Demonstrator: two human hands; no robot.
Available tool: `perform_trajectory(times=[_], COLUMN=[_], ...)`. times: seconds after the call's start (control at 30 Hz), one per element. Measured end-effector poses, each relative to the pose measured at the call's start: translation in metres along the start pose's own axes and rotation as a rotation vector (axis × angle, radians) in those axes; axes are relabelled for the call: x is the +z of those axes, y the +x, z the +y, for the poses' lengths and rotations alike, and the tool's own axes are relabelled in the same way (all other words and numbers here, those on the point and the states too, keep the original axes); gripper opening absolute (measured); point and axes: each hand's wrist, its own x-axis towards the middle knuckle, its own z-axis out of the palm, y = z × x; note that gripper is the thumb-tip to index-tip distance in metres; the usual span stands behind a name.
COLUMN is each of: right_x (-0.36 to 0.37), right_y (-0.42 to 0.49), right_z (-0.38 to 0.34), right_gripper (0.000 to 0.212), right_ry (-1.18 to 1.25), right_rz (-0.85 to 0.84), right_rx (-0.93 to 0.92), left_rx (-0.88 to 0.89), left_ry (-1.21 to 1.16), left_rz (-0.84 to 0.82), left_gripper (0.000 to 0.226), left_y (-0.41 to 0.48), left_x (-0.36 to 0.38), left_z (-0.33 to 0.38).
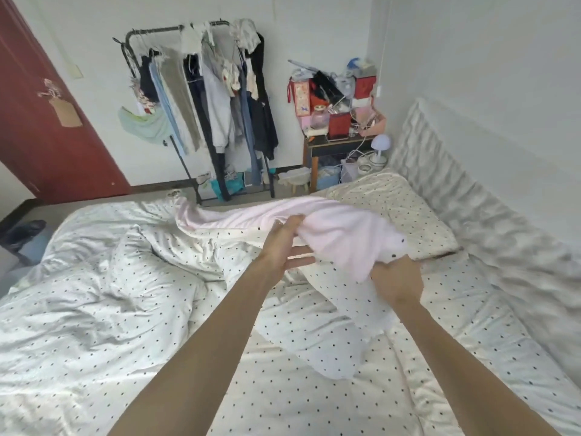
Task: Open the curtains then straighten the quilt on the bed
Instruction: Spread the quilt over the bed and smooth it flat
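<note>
A white quilt with small black dots [103, 287] lies crumpled over the left and middle of the bed. Its pale pink underside [339, 228] is lifted up in front of me. My left hand [283, 243] grips the raised pink edge from the left, fingers curled under the fabric. My right hand [397, 283] clutches the same lifted part lower down on the right, where the dotted side hangs down. A dotted pillow [399, 209] lies flat at the head of the bed. No curtains are in view.
A white padded headboard [465, 190] runs along the right wall. Beyond the bed stand a black clothes rack [204, 114] full of garments and a cluttered small table [336, 144] with a lamp [380, 149]. A red door [41, 121] is at the left.
</note>
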Motion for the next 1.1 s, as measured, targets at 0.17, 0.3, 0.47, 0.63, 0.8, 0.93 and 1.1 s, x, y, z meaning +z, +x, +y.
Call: perform_trajectory(times=[0.17, 0.3, 0.47, 0.63, 0.8, 0.93, 1.1], right_x=[-0.013, -0.022, -0.034, -0.035, -0.025, -0.021, 0.033], right_y=[0.055, 0.079, 0.117, 0.205, 0.304, 0.365, 0.326], right_z=[0.001, 0.021, 0.072, 0.118, 0.145, 0.185, 0.258], right_gripper=[0.067, 0.066, 0.064, 0.058, 0.018, 0.075, 0.029], right_ry=[0.022, -0.113, -0.368, -0.197, 0.649, 0.933, 0.489], right_rz=[0.008, 0.016, -0.007, -0.221, 0.047, 0.031, -0.261], right_rx=[0.233, 0.198, 0.159, 0.281, 0.487, 0.373, 0.291], left_rx=[0.010, -0.035, -0.049, -0.053, 0.014, 0.071, -0.323], left_ry=[0.310, 0.475, 0.732, 0.853, 0.995, 1.163, 1.340], left_rz=[-0.112, -0.146, -0.179, -0.146, 0.000, 0.131, -0.018], left_gripper=[0.042, 0.046, 0.062, 0.066, 0.073, 0.072, 0.072], left_y=[0.011, 0.042, 0.076, 0.139, 0.187, 0.207, 0.207], left_x=[0.028, 0.046, 0.070, 0.114, 0.160, 0.167, 0.141], left_z=[-0.004, -0.035, -0.102, -0.151, -0.208, -0.252, -0.315])
